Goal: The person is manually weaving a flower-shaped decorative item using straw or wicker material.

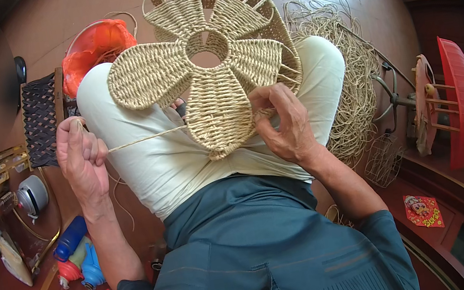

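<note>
A woven straw-rope piece shaped like a flower [217, 108] rests across my lap, with several petals around a round central hole. Two of its far petals and one on the right show bare wire frame at their outer ends. My left hand [82, 155] is closed around a straw cord [150, 138], drawn taut from the left edge of the near petal. At that petal's right edge, my right hand [282, 119] pinches the rim, its fingertips on a bit of cord. What lies under the right fingers is partly hidden.
Loose straw cord [347, 92] lies heaped on the floor at right. An orange bag lines a bucket [95, 51] at far left. A dark woven seat [41, 122] stands left, near a blue bottle [70, 236]. A red plastic basin [459, 102] is at far right.
</note>
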Tool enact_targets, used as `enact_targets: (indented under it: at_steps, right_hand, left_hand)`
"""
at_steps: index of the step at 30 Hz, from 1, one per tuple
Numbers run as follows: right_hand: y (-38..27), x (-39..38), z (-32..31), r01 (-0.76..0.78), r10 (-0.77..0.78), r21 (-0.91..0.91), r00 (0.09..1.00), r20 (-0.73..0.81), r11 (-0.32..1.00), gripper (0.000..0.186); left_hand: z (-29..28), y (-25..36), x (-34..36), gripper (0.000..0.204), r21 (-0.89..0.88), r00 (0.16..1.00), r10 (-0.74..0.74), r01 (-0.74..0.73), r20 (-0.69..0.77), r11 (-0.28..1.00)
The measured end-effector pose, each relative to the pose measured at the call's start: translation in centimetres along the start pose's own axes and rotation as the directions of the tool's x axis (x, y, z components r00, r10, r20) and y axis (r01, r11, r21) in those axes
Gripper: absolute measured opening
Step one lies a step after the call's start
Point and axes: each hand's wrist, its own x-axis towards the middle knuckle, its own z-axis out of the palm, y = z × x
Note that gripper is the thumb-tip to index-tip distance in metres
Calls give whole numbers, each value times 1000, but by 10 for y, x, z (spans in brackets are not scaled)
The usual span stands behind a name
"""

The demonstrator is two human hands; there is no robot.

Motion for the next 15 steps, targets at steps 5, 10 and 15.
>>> enact_targets:
  at_steps: [5,10,15]
  right_hand:
    - [-24,15,18,158,-154,-75,986,59,985,33]
    - [-46,37,48,287,-282,-32,953,112,957,31]
    - [-50,50,64,356,-364,83,926,104,931,15]
  left_hand:
    - [19,35,-23,18,39,988,105,-110,113,993]
    - [63,67,-36,17,10,930,208,-221,303,975]
    - [101,73,-38,20,48,891,252,-291,378,955]
